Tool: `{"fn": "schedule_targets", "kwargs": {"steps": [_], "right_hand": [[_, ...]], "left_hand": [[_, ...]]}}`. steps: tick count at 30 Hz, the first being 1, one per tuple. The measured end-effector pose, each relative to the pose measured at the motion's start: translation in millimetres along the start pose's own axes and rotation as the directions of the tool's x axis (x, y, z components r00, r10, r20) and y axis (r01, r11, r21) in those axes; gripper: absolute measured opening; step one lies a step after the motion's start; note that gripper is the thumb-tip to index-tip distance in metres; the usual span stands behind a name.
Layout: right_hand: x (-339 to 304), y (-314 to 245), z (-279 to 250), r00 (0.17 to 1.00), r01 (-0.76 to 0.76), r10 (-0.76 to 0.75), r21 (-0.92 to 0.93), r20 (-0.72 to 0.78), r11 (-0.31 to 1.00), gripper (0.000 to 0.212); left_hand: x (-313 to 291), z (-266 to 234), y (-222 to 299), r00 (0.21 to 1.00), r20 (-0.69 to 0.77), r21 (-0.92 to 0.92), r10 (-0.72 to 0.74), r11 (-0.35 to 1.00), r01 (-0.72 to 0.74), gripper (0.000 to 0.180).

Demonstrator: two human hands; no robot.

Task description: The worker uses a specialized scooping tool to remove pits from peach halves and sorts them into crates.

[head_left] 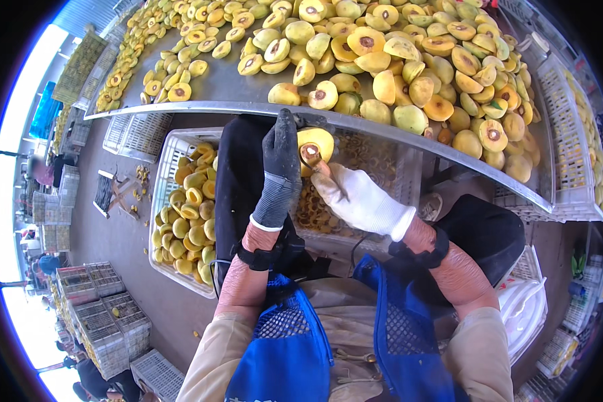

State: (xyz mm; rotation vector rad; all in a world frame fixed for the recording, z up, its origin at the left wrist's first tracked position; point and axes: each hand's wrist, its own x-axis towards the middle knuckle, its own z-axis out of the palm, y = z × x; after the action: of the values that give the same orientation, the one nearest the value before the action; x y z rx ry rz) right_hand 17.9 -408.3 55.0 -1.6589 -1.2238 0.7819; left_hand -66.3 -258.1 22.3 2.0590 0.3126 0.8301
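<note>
My left hand, in a dark grey glove, is closed on a yellow peach half just below the table's edge, cut side facing me. In my right hand, in a white glove with stained fingertips, is a small pitting tool with a brownish handle. Its tip is at the brown stone in the middle of the peach half; the fingers partly hide the tool. Beneath my hands, a crate holds brown pits and scraps. A white crate beside my left leg holds pitted peach halves.
Halved peaches are heaped on the metal table, whose raised rim runs in front of me. White crates stand at the right and under the table. Stacked crates and a small folding stool are at the left.
</note>
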Motion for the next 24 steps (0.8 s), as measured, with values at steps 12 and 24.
{"fn": "schedule_targets", "kwargs": {"steps": [12,24], "right_hand": [[-4.2,-9.3,-2.0,0.992,-0.102,0.082,0.225,0.098,0.969,0.039],[-6.0,-23.1,-16.5,0.839,-0.540,0.222,0.706,0.497,0.459,0.047]], "left_hand": [[5.4,-4.8,13.8,0.980,-0.092,0.215,0.178,0.964,-0.155,0.041],[-5.6,2.7,-58.7,0.982,-0.133,0.163,0.135,0.980,-0.113,0.060]]}}
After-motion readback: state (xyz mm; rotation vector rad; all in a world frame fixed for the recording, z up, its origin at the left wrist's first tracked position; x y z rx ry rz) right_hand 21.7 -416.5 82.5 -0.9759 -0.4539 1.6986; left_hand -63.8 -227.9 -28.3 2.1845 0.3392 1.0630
